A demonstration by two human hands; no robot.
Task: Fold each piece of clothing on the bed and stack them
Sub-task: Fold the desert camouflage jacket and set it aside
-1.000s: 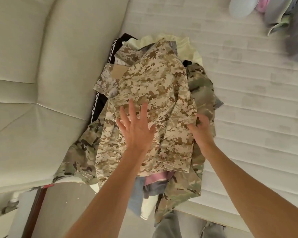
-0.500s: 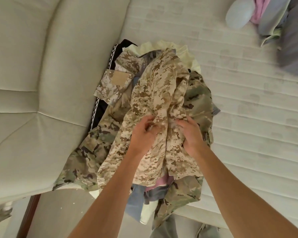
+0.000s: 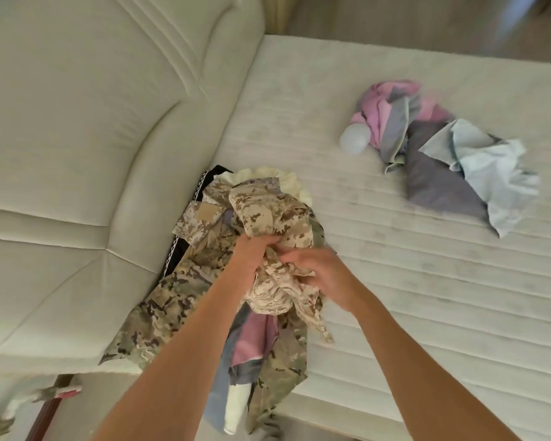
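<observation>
Gripping a bunched tan camouflage garment (image 3: 268, 218), the left hand (image 3: 252, 253) has its fingers curled into the cloth while the right hand (image 3: 318, 275) pinches a fold just beside it. It sits on top of a heap of clothes (image 3: 178, 307) at the near edge of the bed (image 3: 427, 281), against the padded headboard (image 3: 77, 154). Well apart lies a loose pile of pink, grey and pale blue clothes (image 3: 442, 154).
</observation>
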